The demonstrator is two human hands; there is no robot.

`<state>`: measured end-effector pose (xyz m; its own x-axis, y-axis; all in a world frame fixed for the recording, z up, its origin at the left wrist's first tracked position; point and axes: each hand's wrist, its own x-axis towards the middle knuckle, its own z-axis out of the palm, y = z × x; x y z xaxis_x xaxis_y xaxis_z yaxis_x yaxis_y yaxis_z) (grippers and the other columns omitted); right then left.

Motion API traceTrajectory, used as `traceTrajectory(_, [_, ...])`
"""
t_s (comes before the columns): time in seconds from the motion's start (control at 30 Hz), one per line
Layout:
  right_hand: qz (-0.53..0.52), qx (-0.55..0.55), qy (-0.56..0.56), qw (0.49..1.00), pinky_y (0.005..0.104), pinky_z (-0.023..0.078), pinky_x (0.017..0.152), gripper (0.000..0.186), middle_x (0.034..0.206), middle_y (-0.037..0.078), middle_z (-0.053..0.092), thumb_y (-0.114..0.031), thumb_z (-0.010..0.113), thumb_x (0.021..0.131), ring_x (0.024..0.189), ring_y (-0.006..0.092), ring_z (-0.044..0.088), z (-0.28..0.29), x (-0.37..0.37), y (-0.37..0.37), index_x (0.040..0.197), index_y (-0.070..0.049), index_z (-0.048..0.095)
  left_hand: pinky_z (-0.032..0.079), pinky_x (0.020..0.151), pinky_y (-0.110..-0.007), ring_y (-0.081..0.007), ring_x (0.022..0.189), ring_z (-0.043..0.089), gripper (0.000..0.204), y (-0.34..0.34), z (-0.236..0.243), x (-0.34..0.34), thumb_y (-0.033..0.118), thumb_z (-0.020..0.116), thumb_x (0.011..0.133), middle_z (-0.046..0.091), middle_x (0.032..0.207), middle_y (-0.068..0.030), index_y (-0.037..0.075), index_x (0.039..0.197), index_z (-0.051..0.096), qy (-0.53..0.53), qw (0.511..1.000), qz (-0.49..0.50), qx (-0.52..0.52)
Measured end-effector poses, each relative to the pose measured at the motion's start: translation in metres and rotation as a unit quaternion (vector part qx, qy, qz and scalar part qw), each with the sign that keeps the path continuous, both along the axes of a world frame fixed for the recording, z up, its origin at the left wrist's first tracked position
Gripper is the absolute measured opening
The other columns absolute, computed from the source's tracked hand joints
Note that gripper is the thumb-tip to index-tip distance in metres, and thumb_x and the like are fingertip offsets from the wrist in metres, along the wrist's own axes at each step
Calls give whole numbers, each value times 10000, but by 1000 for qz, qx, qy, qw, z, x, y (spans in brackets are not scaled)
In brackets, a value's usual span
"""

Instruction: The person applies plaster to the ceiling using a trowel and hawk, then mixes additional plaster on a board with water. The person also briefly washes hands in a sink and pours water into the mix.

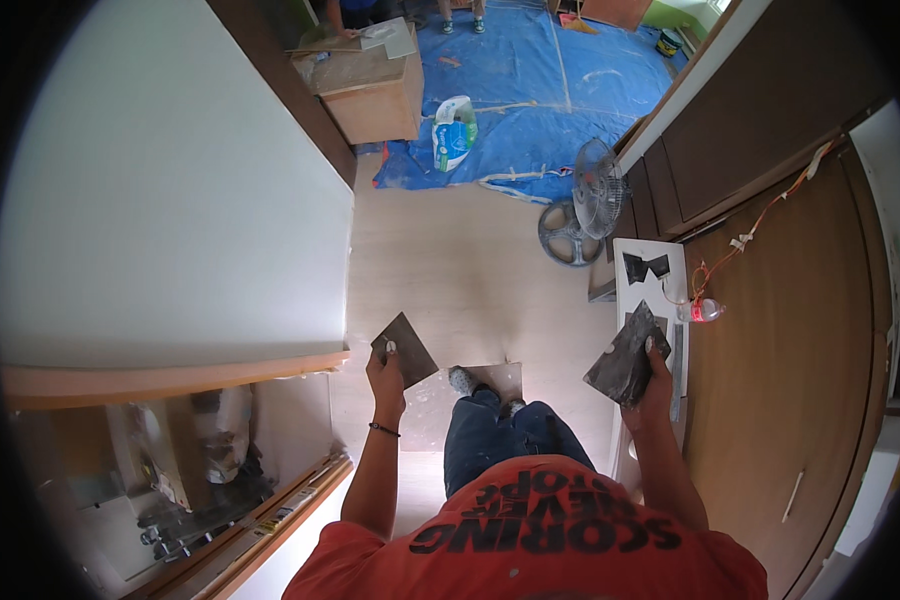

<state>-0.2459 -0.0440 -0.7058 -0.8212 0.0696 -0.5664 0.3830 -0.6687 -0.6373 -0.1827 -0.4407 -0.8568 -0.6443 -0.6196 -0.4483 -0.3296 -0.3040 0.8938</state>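
Observation:
My left hand (386, 382) grips a thin, dark grey square spreader (410, 352), thumb on its upper face. My right hand (654, 388) is closed on a second dark spreader (620, 366), larger in view and smeared with pale residue. Both are held apart, out in front of my body and above the floor. By my right hand stands a narrow white bench (625, 250), with black flat pieces (645, 267) lying on its far end. A clear bottle with a red label (702, 310) is beside them.
A dusty pedestal fan (598, 190) stands ahead on the right, near brown cabinets. Blue sheeting (530, 90) covers the far floor, with a white, blue and green bag (455, 135) on it. A wooden box (375, 100) and two people are beyond. A white wall (170, 200) flanks my left.

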Motion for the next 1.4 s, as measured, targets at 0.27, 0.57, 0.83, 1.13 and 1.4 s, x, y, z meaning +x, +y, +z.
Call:
traceTrajectory(0.27, [75,-15,-33,997,464,552,969,400,1157,113,683,-307,643,994,1056,288,684,-71,-60,-30,1311,-75,566,473,744,-273,-78,863,563,262,-67,-98,24,144,575,1042,662,1017,3,-3,1244,653,36,991,128,-27])
traceTrajectory(0.57, [203,-34,112,972,447,608,869,340,1105,130,707,-308,624,999,965,258,717,-143,-170,-1,1244,-72,621,396,1137,-465,-410,1317,522,410,-270,-103,80,153,463,1059,541,1426,-251,-81,1386,541,-127,571,3,-811])
traceTrajectory(0.83, [154,-113,230,954,425,604,887,337,1154,105,711,-298,592,1025,1028,248,713,-389,-209,126,1281,-81,612,520,827,-353,-158,952,588,368,-26,-152,-7,112,483,1067,656,1128,-97,-68,1367,599,311,853,229,-351])
traceTrajectory(1.13, [-186,-63,117,973,441,524,1032,384,1280,97,667,-302,518,1059,1146,267,664,-511,-4,376,1353,-59,567,536,990,-367,-202,1119,646,289,415,-468,-168,103,583,1003,661,1190,-71,-14,1267,591,73,926,-224,296])
traceTrajectory(1.4, [-374,42,76,923,426,469,1077,432,1355,102,633,-309,522,1056,1232,263,613,-531,147,488,1396,-45,558,553,804,-395,-223,897,696,286,607,-612,-92,214,717,931,728,1004,-102,-25,1083,683,-171,786,-529,271])
